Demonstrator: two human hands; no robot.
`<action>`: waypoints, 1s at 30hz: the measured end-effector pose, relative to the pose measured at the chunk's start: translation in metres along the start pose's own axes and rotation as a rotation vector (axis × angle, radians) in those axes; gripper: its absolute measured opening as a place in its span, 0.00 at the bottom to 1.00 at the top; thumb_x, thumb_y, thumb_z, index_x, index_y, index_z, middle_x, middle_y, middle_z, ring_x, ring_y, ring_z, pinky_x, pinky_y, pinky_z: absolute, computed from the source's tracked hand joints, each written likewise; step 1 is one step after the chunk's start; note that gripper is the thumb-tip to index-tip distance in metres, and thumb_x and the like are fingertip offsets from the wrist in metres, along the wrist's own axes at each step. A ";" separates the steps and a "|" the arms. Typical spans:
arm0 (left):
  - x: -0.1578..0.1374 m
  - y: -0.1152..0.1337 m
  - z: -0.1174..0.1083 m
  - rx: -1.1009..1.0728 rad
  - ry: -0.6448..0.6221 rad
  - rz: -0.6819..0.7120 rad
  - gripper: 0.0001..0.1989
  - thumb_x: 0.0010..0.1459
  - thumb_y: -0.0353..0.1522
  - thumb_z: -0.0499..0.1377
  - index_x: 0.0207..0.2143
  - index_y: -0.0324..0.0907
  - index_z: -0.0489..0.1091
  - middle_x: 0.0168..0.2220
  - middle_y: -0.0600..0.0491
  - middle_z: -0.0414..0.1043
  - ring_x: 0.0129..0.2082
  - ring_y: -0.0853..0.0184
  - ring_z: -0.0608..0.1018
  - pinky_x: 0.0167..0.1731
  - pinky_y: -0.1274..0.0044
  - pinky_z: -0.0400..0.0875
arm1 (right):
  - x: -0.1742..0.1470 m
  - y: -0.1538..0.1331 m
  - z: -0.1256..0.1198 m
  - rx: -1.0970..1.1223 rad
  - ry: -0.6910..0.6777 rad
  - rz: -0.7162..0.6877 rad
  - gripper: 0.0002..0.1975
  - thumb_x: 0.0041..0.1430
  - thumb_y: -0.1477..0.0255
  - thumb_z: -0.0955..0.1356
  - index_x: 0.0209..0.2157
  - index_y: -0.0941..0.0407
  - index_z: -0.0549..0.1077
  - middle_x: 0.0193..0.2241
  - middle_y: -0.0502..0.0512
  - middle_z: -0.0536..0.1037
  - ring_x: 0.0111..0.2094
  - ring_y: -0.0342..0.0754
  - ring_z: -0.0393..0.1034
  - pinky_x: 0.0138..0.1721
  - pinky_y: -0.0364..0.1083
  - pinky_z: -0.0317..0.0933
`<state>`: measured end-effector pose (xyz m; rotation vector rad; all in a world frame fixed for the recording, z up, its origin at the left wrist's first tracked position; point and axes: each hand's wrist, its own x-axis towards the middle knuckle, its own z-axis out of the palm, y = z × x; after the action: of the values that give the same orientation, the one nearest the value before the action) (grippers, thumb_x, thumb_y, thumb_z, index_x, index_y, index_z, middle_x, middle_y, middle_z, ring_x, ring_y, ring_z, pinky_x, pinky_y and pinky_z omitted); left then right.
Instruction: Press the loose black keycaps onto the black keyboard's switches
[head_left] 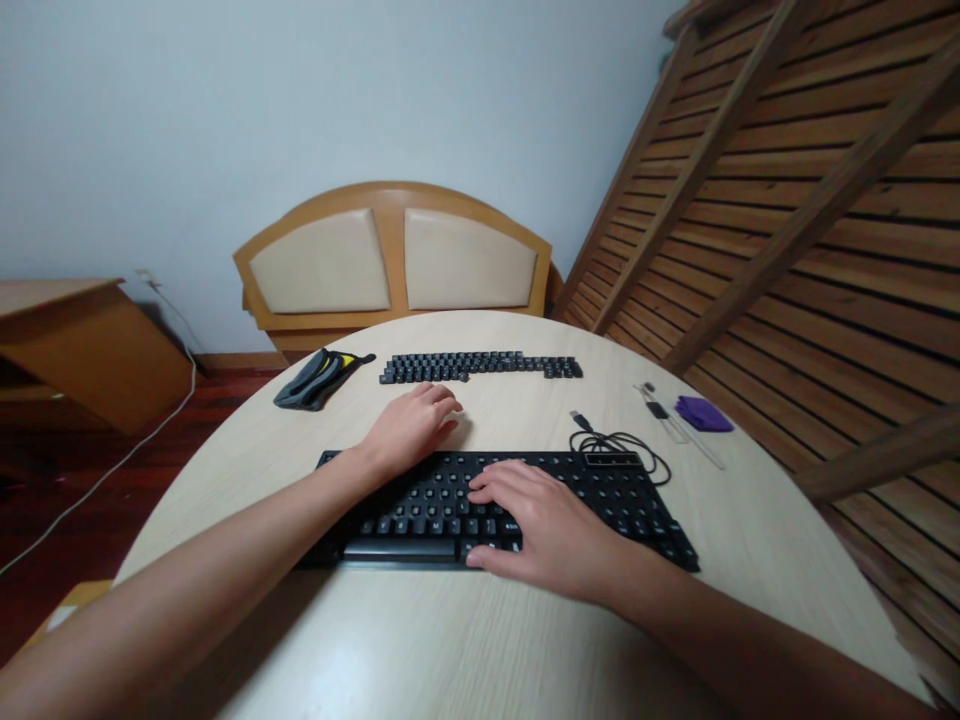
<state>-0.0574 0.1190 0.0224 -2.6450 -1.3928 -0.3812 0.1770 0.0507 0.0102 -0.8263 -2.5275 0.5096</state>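
Note:
A black keyboard [405,550] lies across the near part of the table, with many keycaps off and bare switches showing. Letter keys and a space bar sit in its lower rows. My right hand [544,520] rests over the keyboard's middle, fingers stretched and thumb apart near the bottom row. Beyond the top edge, my left hand [412,430] hovers over the table with its fingers loosely bent and a gap before the thumb; nothing shows in it. Just past it stand rows of loose black keycaps [465,364]. The left forearm hides the keyboard's left part.
A coiled cable [622,445] with a USB plug lies behind the keyboard. To the right are a purple cloth [702,413] and a small wire tool [664,412]. A grey, black and yellow pouch [319,380] lies at the far left of the round table [765,560].

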 end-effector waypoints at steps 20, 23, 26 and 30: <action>0.062 -0.031 0.047 0.145 -0.069 0.014 0.17 0.65 0.22 0.49 0.48 0.35 0.75 0.62 0.40 0.67 0.65 0.54 0.64 0.61 0.62 0.62 | -0.003 0.001 0.001 0.022 0.007 -0.001 0.23 0.55 0.58 0.74 0.48 0.56 0.74 0.49 0.58 0.78 0.54 0.55 0.68 0.57 0.55 0.61; 0.062 -0.027 0.044 0.132 -0.075 0.021 0.16 0.65 0.23 0.49 0.48 0.36 0.75 0.60 0.42 0.69 0.64 0.56 0.65 0.61 0.65 0.62 | -0.003 0.001 0.001 0.025 0.008 -0.001 0.23 0.55 0.58 0.74 0.48 0.56 0.74 0.49 0.58 0.78 0.53 0.55 0.68 0.56 0.55 0.61; 0.059 -0.022 0.038 0.107 -0.087 0.031 0.14 0.65 0.24 0.51 0.45 0.36 0.75 0.54 0.42 0.74 0.59 0.57 0.70 0.58 0.68 0.65 | -0.003 0.000 0.001 0.024 0.004 0.000 0.23 0.56 0.57 0.74 0.48 0.57 0.74 0.49 0.58 0.78 0.53 0.55 0.67 0.57 0.54 0.61; 0.052 -0.017 0.029 0.068 -0.101 -0.009 0.12 0.64 0.24 0.51 0.39 0.36 0.75 0.43 0.42 0.78 0.46 0.58 0.78 0.48 0.71 0.71 | -0.002 0.001 0.001 0.012 -0.005 0.001 0.23 0.56 0.58 0.74 0.48 0.57 0.74 0.49 0.58 0.77 0.54 0.54 0.67 0.57 0.54 0.61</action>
<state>-0.0390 0.1763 0.0089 -2.6378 -1.4195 -0.1995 0.1785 0.0495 0.0085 -0.8225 -2.5263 0.5273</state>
